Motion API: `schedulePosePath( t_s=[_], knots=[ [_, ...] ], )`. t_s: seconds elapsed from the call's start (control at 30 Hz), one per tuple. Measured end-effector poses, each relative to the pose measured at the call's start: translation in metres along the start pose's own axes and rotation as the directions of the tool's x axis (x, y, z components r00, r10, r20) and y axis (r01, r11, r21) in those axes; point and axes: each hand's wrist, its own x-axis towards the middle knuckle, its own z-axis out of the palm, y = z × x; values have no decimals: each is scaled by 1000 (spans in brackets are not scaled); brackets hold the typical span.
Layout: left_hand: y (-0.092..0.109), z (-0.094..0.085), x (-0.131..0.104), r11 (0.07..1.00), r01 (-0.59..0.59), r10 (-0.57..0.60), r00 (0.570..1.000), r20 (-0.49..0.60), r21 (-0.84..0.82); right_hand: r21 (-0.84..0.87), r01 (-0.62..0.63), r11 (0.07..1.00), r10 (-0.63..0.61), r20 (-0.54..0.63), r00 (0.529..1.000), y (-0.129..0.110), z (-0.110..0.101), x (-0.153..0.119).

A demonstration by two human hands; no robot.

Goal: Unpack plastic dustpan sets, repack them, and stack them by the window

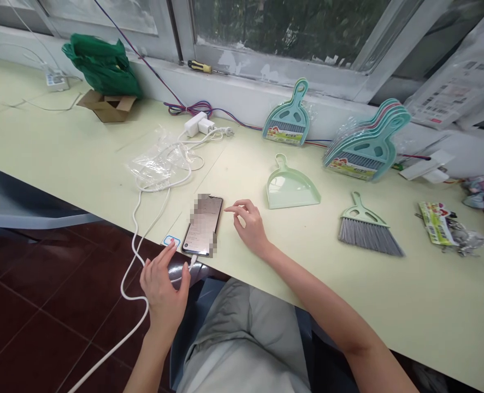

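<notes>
A smartphone lies face up near the table's front edge, its screen lit and partly blurred out. A white charging cable is plugged into its lower end. Just right of the phone, my right hand hovers with the index finger stretched toward the screen and the thumb apart. My left hand is at the table edge below the phone, fingers spread and nothing held, the fingertips by a small blue-edged sticker. To the right are a pale green dustpan and a small brush with grey bristles.
Wrapped dustpan-and-brush sets and a stack of more sets stand along the wall. A power strip, clear plastic bag, cardboard box and green bag are at the left. A crumpled wrapper lies far right.
</notes>
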Motion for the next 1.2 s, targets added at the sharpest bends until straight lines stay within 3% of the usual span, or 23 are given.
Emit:
schedulePosePath(
  t_s=[0.27,0.5,1.2],
  knots=[
    [0,5,-1,997,-73,73,997,14,-13,31,23,999,-23,-11,1000,0,-1,0],
    [-1,9,-3,991,-131,131,991,36,-17,156,22,988,-14,-55,998,3,1,2],
    [-5,10,-5,992,-121,122,992,43,-25,249,-3,968,9,-22,1000,2,0,2]
  ],
)
